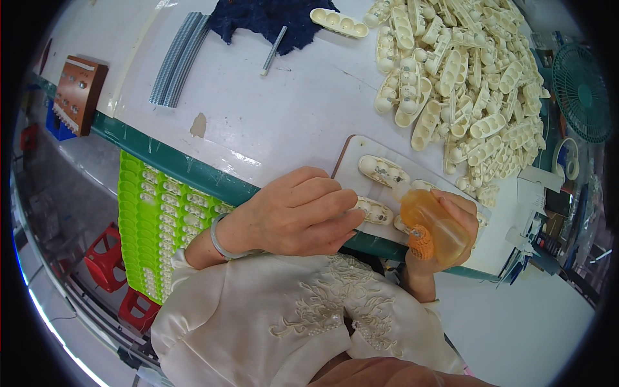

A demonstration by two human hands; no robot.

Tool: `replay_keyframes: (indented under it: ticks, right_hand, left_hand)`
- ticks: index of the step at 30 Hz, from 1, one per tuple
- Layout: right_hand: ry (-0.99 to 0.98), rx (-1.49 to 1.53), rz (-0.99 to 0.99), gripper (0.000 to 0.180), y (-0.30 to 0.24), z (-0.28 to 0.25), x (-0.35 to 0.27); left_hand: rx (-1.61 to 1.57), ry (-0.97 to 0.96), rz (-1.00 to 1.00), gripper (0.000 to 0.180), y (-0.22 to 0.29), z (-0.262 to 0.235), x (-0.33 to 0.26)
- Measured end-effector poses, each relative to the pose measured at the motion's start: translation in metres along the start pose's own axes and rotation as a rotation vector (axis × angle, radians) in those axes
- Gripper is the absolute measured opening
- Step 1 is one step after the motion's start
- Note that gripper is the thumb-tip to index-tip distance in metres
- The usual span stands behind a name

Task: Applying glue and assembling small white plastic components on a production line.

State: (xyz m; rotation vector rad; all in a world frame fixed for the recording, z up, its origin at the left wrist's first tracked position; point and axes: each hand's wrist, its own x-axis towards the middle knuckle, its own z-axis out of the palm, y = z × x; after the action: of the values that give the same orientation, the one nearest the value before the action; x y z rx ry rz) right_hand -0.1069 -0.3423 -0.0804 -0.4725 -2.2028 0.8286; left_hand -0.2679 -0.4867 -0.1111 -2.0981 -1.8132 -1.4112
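Note:
My right hand [463, 213] is wrapped round a squeeze bottle [436, 227] of amber liquid, tilted so its nozzle meets a cream plastic piece [380, 169] with small metal parts. An orange knitted finger cover [420, 244] is on one finger of that hand. My left hand [300, 213] is curled in a pinch just left of another cream piece [374, 211]; whatever its fingertips hold is hidden. Both pieces lie on a pale board [351, 153] at the table's near edge. More pieces there are partly covered by the bottle and my right hand.
A large heap of cream pieces [464, 84] covers the table's right side. Farther left lie metal springs [179, 61], a thin spring rod [274, 51] and dark blue cloth [271, 19]. A green tray [145, 219] of small parts sits below the left edge, near red stools [106, 258].

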Motion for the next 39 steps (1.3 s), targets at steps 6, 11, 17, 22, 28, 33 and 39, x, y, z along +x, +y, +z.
replay_keyframes:
  ticks: [6, 11, 17, 22, 28, 33, 39]
  right_hand:
    - [-0.035, -0.018, -0.006, 0.041, -0.001, -0.003, 0.002]
    - [0.045, -0.008, 0.001, 0.039, 0.001, -0.009, -0.007]
    - [0.003, -0.010, -0.009, 0.045, 0.004, -0.011, -0.012]
    - [-0.034, -0.015, -0.019, 0.053, 0.004, -0.011, -0.012]
    - [-0.067, -0.004, -0.039, 0.059, 0.004, -0.015, -0.016]
    - [0.024, -0.066, -0.006, 0.062, 0.009, -0.031, -0.040]
    - [-0.026, -0.128, -0.014, 0.063, 0.010, -0.033, -0.044]
  left_hand:
    - [-0.001, 0.008, 0.005, 0.032, 0.000, -0.001, 0.000]
    - [0.006, 0.005, 0.003, 0.033, 0.000, 0.001, -0.001]
    - [0.033, 0.005, -0.004, 0.033, 0.000, 0.001, 0.000]
    - [0.039, -0.005, -0.009, 0.033, 0.002, -0.001, 0.002]
    - [0.064, -0.008, -0.013, 0.034, 0.004, -0.002, -0.001]
    - [0.070, -0.007, 0.007, 0.034, 0.000, 0.000, 0.002]
    - [0.081, -0.041, 0.000, 0.035, 0.002, -0.002, 0.003]
